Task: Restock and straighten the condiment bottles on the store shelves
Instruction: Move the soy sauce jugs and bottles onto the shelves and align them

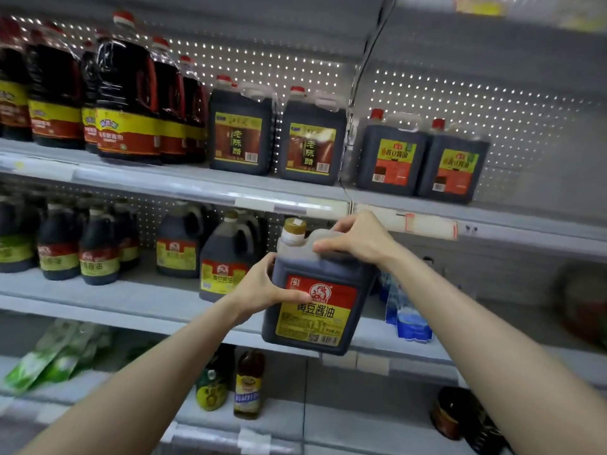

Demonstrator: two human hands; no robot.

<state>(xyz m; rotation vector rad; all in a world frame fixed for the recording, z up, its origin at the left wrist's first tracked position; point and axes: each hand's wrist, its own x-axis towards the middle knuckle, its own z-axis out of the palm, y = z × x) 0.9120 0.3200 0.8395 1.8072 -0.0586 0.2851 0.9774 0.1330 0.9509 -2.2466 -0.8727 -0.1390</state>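
Right hand (356, 239) curled over top handle of soy sauce jug (317, 302); left hand (262, 287) grips jug's left side, thumb across label. Jug held tilted, off middle shelf (138, 298), just right of matching jug (226, 257) standing there.

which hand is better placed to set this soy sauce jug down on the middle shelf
Right, probably. The right hand is curled over the top handle of the soy sauce jug, so it can carry the weight onto the middle shelf. The left hand only grips the jug's side.
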